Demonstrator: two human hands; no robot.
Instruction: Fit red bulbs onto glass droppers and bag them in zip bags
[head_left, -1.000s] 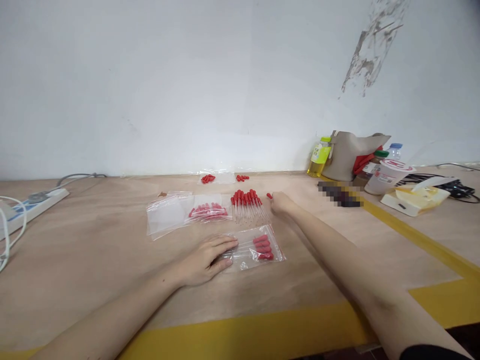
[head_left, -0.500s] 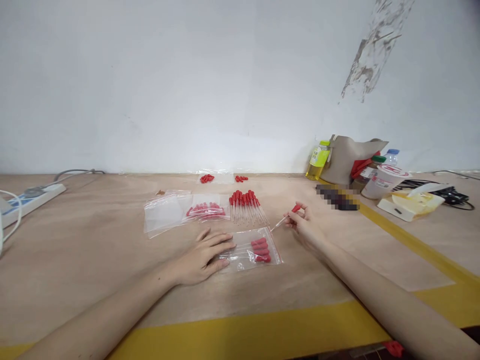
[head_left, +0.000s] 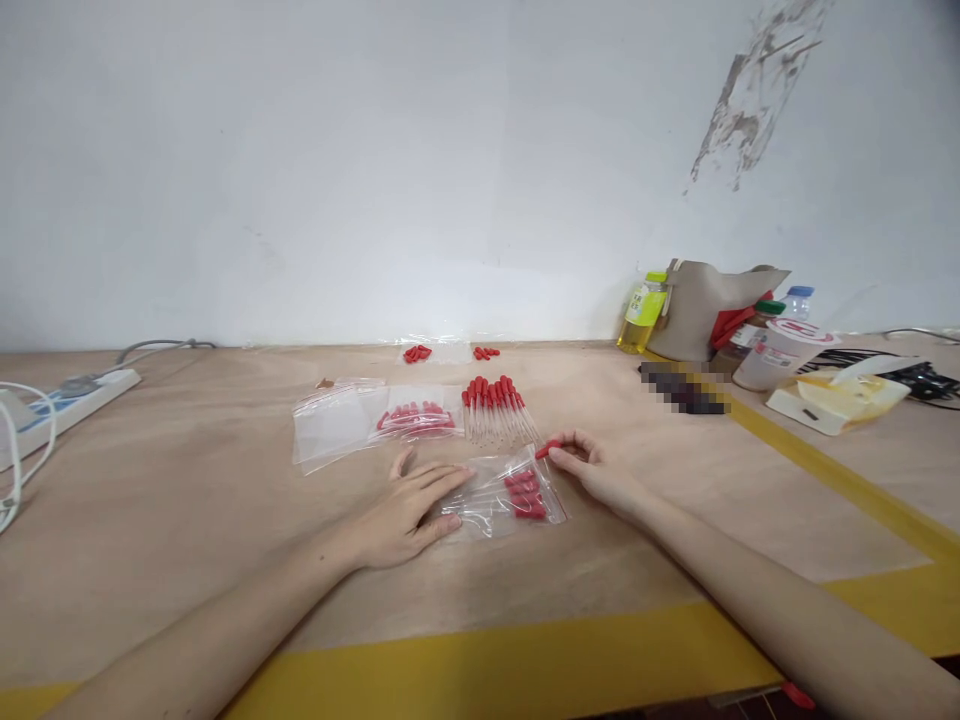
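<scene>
My left hand [head_left: 420,510] lies flat, fingers spread, its fingertips on the closed end of a clear zip bag [head_left: 487,520]. In the bag several droppers lie side by side, their red rubber bulbs [head_left: 527,495] toward the bag's right end. My right hand [head_left: 596,470] pinches a dropper by its red bulb [head_left: 548,449] at the bag's upper right corner. Its clear tube points left into the bag's mouth. Just beyond the bag is a row of loose droppers [head_left: 495,405] with red bulbs pointing away from me.
Left of the loose droppers lies a filled bag [head_left: 420,418] of red-bulbed droppers, beside flat clear bags [head_left: 334,430]. Loose red bulbs [head_left: 417,354] lie near the wall. A power strip [head_left: 82,405] stands at left; a yellow drink bottle [head_left: 643,313], a cup [head_left: 784,357] and a tissue pack [head_left: 840,400] at right.
My right hand has moved left and slightly down, carrying the dropper's tube into the mouth of the bag. The bag's upper right edge has lifted. My left hand has stayed in place.
</scene>
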